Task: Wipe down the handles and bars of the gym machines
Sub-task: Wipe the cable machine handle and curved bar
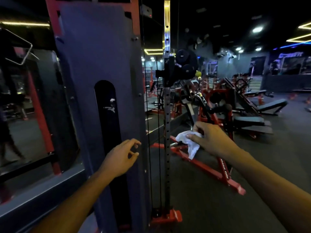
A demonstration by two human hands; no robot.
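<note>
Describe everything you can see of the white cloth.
The white cloth looks like thin, soft fabric, crumpled. The right hand pinches its upper part between thumb and fingers, and a loose corner hangs down below the hand. It is in the air, right of the perforated grey upright, not touching any machine.

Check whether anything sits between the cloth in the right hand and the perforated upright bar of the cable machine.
Nothing visible does. The right hand pinches the white cloth just right of the perforated upright bar, with only open air between them. The left hand is on the bar's far side.
</note>
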